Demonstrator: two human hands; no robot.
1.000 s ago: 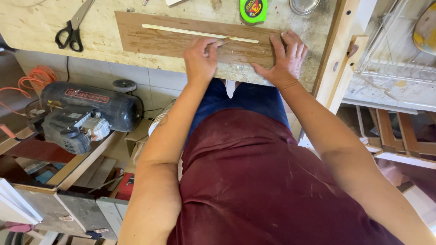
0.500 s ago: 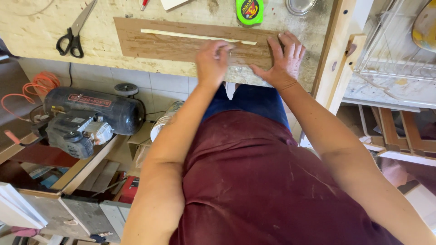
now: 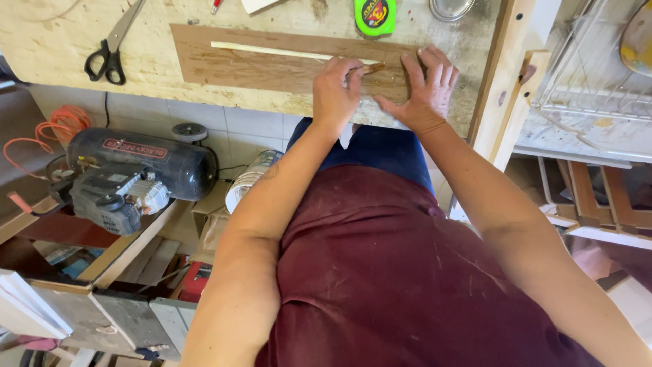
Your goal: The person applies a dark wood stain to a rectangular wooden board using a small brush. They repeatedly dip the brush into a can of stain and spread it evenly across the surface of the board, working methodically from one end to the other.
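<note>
My rough workbench (image 3: pixel 61 41) carries scissors (image 3: pixel 109 51) at the left and a thin brown board (image 3: pixel 272 64) under a pale strip (image 3: pixel 272 51); my left hand (image 3: pixel 337 92) pinches the strip's end, my right hand (image 3: pixel 424 92) lies flat, pressing; light, bendy, likely splits, so I'd grip the edges

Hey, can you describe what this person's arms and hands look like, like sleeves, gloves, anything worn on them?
Both arms are bare from the shoulder down: no sleeves reach them. The left hand and right hand wear no gloves, and no rings, watch or bracelets show. A small dark mark, perhaps a tattoo, sits on the left forearm. The dusty maroon top looks sleeveless.
</note>
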